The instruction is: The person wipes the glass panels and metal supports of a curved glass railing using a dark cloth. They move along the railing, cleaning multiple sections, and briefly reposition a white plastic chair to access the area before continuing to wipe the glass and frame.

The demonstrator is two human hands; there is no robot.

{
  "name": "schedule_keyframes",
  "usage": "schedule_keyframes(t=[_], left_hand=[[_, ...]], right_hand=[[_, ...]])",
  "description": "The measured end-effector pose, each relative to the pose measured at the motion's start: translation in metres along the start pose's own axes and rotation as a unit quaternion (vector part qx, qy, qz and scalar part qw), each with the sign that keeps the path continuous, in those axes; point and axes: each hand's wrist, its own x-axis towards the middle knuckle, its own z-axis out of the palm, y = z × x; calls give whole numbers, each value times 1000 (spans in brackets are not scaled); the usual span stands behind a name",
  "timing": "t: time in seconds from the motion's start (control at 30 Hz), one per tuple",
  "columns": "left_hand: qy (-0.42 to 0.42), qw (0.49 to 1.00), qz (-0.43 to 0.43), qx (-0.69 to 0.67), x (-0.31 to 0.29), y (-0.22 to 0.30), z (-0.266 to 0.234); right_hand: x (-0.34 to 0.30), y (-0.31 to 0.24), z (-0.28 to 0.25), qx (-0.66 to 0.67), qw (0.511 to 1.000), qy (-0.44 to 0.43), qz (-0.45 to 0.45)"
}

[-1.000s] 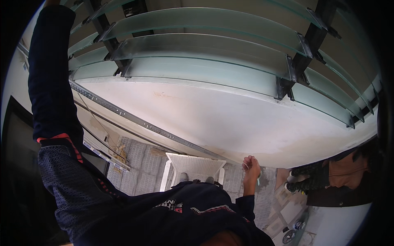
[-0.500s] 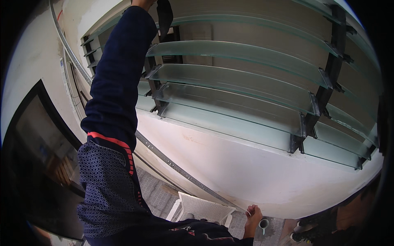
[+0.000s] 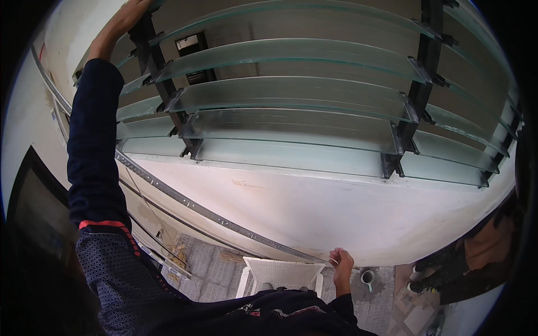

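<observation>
High at the upper left, my left hand (image 3: 130,15) is closed on the dark upright post (image 3: 147,47) of a louvred window; its fingertips are partly cut off by the picture's edge. Greenish glass slats (image 3: 291,92) slope across the window beside it. My right hand (image 3: 342,265) is low, before the white wall, with fingers curled and pinched. Something small and pale shows at its fingertips, too small to make out. A long perforated grey metal strip (image 3: 207,211) runs slantwise down the wall and ends next to that hand; whether they touch is unclear.
Below me stands a white woven chair (image 3: 283,273) on grey paving. A cup (image 3: 367,277) sits on the ground right of my right hand. At the lower right is another person's shoe (image 3: 414,287). A dark-framed opening (image 3: 36,185) is at the left.
The view has shifted, so the window lies farther left and higher. My left hand, nearly cut off before, now shows more, still at the post. My right hand remains pinched by the strip's end.
</observation>
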Motion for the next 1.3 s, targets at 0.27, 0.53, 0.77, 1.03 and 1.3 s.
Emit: schedule_keyframes(t=[0.27, 0.53, 0.77, 1.03, 1.3], left_hand=[[243, 960, -140, -17, -102, 80, 30], [342, 918, 120, -160, -210, 232, 119], [56, 985, 15, -163, -209, 252, 154], [-67, 970, 40, -232, -151, 322, 165], [-70, 926, 255, -271, -97, 471, 174]], right_hand=[[-3, 13, -8, 23, 999, 25, 2], [-3, 18, -28, 32, 999, 41, -3], [-1, 13, -32, -5, 999, 35, 6], [1, 17, -27, 0, 1000, 14, 2], [-13, 16, -27, 13, 999, 42, -6]])
